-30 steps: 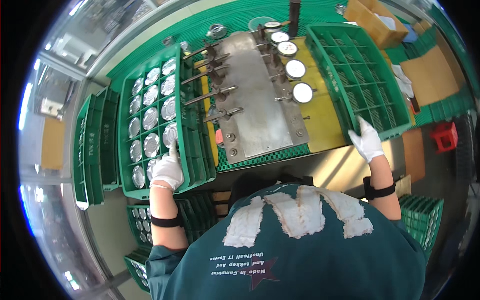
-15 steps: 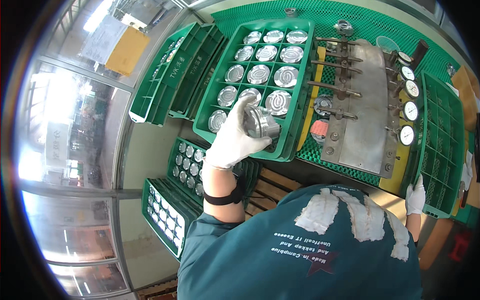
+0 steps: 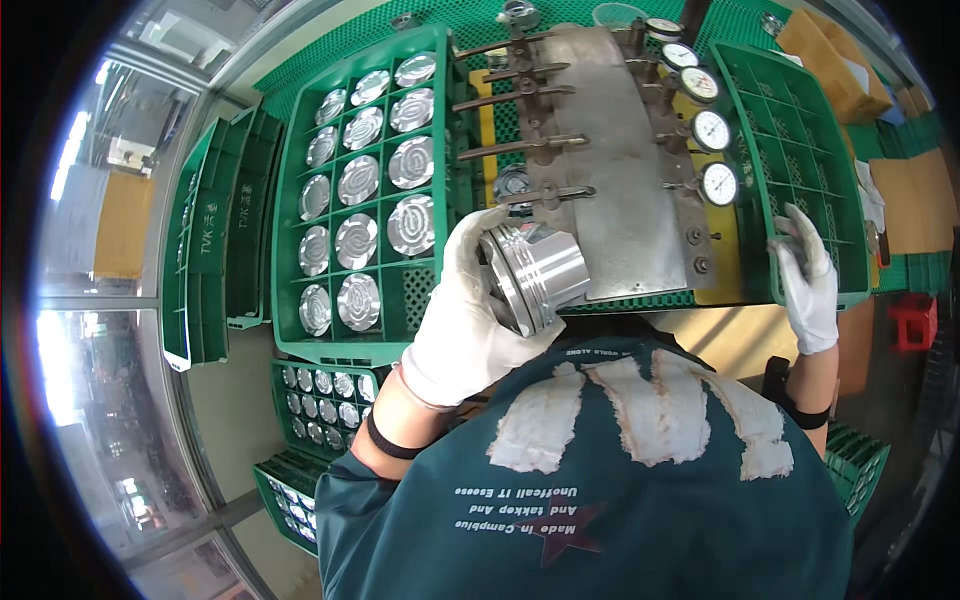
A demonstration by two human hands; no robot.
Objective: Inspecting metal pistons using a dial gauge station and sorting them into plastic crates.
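Observation:
In my gloved left hand is a shiny metal piston, tipped on its side with its ring grooves showing; the fingers wrap round its crown end. It hangs in front of a steel gauge fixture with several dial gauges and clamp rods. To the left, a green divided crate holds rows of pistons, with a bare compartment at its near right corner. My gloved right hand is at the near edge of another green divided crate, fingers apart and nothing in them; whether it touches the rim I cannot tell.
Green crates stand tilted by the window at left, and more piston-filled crates are stacked below. A cardboard box sits at the far right, with a red stool beyond the right crate. Green mesh covers the bench.
My left hand has lifted the piston away from the crate and carried it right, toward the fixture. My right hand has come up beside the right crate. The view has swung to the right.

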